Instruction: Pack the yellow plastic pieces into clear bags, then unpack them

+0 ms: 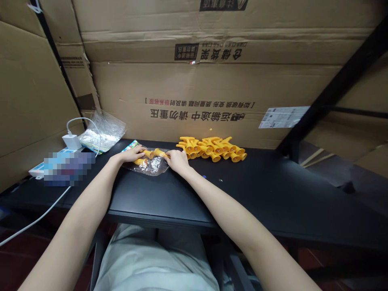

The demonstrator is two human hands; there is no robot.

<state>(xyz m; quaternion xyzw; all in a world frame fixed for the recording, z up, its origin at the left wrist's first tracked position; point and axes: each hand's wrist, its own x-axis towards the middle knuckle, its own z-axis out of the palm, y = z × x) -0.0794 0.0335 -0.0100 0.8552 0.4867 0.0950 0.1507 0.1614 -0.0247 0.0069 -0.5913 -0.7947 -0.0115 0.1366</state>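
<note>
Near table centre: left hand point(132, 154) and right hand point(177, 160) pinch closed on thin clear plastic bag point(151, 165) of small yellow plastic trumpets point(150, 154); light, slippery, crinkly — likely best gripped at bag edges.

Single head-worn view, looking forward and down over a black table point(273, 190); cardboard wall point(212, 81) near at twelve o'clock.

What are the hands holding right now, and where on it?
Both hold a clear bag with yellow pieces in it, flat on the table: left hand at its left end, right hand at its right edge. The exact finger grip cannot be told.
</note>
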